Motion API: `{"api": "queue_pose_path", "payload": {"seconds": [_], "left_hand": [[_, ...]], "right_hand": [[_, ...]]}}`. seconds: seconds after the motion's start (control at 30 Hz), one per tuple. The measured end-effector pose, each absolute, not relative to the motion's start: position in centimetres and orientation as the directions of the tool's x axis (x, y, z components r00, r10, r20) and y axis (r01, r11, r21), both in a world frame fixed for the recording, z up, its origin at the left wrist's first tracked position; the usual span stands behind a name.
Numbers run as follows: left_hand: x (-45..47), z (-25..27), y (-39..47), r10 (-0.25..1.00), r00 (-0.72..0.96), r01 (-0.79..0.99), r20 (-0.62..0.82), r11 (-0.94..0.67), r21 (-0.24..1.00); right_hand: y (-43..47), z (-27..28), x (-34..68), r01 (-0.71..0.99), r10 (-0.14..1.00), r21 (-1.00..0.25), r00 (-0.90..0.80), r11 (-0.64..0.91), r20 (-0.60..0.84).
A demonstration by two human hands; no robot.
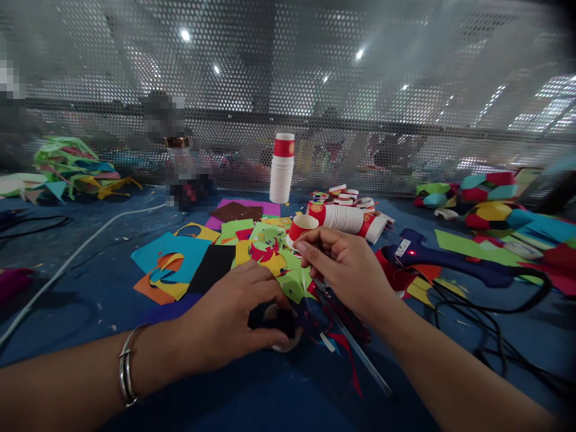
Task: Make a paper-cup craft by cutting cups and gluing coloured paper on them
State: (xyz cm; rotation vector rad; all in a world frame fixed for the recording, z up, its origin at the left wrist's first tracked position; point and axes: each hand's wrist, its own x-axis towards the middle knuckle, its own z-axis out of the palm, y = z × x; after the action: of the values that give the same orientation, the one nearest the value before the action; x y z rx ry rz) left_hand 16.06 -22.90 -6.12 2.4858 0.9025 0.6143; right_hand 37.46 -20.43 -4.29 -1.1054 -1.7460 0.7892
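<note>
Looking forward and down from head height, close above near side of surface (216,403), facing perforated panel (252,78) along far side.

The white round piece (291,344) and stacked cups (279,180) look like matt paper, as do the coloured sheets (167,247). The bracelet (127,367) is smooth, glossy metal; the glue gun (450,258) looks plastic, the perforated panel (252,72) metallic.

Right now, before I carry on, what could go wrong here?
The glue gun shows a lit red light and lies close to the right hand; if hot, it could burn. The tall upright cup stack might topple if bumped. Loose paper scraps lie just beyond the left hand and could get swept about.
</note>
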Motion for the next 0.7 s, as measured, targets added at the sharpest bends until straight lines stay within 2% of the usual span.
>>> {"api": "queue_pose_path", "payload": {"seconds": [0.37, 0.7], "left_hand": [[16.2, -5.6, -23.6, 0.747, 0.643, 0.502, 0.166, -0.576, 0.645], [16.0, -5.0, -22.9, 0.785, 0.615, 0.559, 0.078, -0.504, 0.659]], "right_hand": [[-20.6, -4.4, 37.5, 0.415, 0.900, -0.799, -0.229, 0.435, 0.371], [-20.7, -4.3, 37.3, 0.457, 0.895, -0.770, -0.230, 0.445, 0.382]]}}
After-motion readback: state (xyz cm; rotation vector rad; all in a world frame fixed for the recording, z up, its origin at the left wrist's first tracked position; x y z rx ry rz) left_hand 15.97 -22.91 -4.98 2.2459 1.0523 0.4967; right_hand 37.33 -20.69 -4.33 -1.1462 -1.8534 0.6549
